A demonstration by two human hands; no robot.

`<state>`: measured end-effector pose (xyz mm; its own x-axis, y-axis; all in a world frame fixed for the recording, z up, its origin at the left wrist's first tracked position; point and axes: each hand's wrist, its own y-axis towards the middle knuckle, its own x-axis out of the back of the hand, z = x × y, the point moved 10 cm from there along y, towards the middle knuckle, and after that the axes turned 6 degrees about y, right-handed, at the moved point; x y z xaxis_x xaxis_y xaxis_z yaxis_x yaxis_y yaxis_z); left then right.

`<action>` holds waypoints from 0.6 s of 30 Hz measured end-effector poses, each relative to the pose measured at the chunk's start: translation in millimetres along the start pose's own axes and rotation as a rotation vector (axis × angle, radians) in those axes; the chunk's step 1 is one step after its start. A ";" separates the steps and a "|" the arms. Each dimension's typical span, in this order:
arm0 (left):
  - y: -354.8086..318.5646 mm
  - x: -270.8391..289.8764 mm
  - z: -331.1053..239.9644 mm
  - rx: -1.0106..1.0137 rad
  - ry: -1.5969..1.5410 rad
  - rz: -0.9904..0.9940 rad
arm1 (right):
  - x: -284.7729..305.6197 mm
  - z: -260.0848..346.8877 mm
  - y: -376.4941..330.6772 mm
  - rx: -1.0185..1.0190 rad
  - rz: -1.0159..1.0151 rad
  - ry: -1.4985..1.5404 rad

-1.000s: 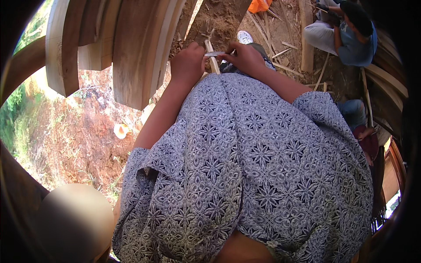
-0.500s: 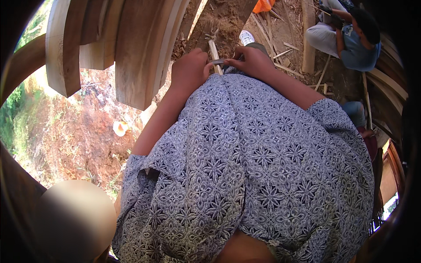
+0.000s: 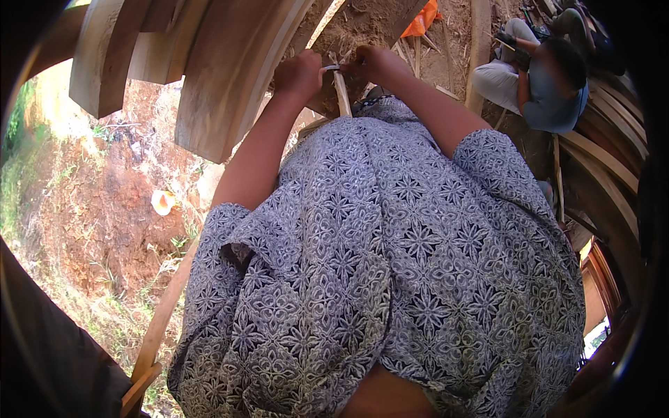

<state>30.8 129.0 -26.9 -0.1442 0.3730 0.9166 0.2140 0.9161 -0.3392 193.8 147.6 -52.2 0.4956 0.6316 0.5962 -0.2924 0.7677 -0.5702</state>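
Note:
A narrow pale wooden strip [image 3: 341, 94] points away from my body, its near end hidden behind my patterned shirt. Across its far part lies a thin metal blade [image 3: 330, 67], spanning the gap between my hands. My left hand [image 3: 300, 74] is closed on the blade's left end, knuckles up. On the other side my right hand [image 3: 380, 66] has its fingers closed round the right end, which they mostly hide. Shavings or splinters stick up at the strip's far tip.
Thick curved timbers [image 3: 230, 90] stand at the upper left, above a sunlit dirt slope [image 3: 111, 209]. At the upper right a person [image 3: 550, 90] in a blue top sits near stacked boards [image 3: 606, 167]. An orange bag [image 3: 421, 19] lies on the ground ahead.
Both hands have slid the blade away from my body along the wooden strip, and my arms are stretched farther out. A blurred round shape at the lower left has left the view.

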 end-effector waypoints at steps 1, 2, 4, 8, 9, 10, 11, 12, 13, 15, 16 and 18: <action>-3.5 -2.2 -1.0 0.016 -0.027 0.013 | -0.3 0.1 -2.5 -0.001 0.018 -0.026; -9.6 -5.0 -2.9 0.032 -0.054 0.025 | 0.4 -0.8 -8.2 -0.003 0.035 -0.052; -26.8 4.2 -1.7 0.046 -0.143 0.050 | 1.5 9.5 -19.0 0.015 0.083 -0.091; -66.1 20.0 -10.2 0.005 -0.372 0.087 | 14.7 35.0 -60.7 0.013 0.190 -0.159; -72.2 17.7 -17.5 -0.013 -0.399 0.077 | 20.1 37.8 -71.2 0.008 0.213 -0.184; -76.4 14.8 -25.2 -0.031 -0.426 0.068 | 20.5 31.6 -75.3 0.001 0.228 -0.195; -79.2 10.2 -31.3 -0.018 -0.450 0.059 | 21.7 24.2 -79.3 -0.006 0.242 -0.207; -80.3 9.8 -32.5 -0.009 -0.472 0.049 | 23.4 23.8 -79.9 -0.014 0.253 -0.219; -80.8 9.1 -33.5 0.001 -0.495 0.038 | 24.7 23.9 -78.3 -0.012 0.246 -0.239; -79.8 4.5 -35.1 0.022 -0.496 0.033 | 25.6 22.6 -73.8 -0.008 0.235 -0.283; -78.9 1.4 -36.1 0.034 -0.498 0.031 | 27.1 23.0 -72.7 -0.016 0.241 -0.307; -75.3 -4.6 -37.3 0.046 -0.494 -0.001 | 31.4 27.1 -69.9 -0.029 0.249 -0.355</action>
<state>51.3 52.8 2.4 -0.5875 0.3874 0.7104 0.1728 0.9178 -0.3575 207.6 116.8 21.7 0.0997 0.7990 0.5930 -0.3415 0.5873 -0.7338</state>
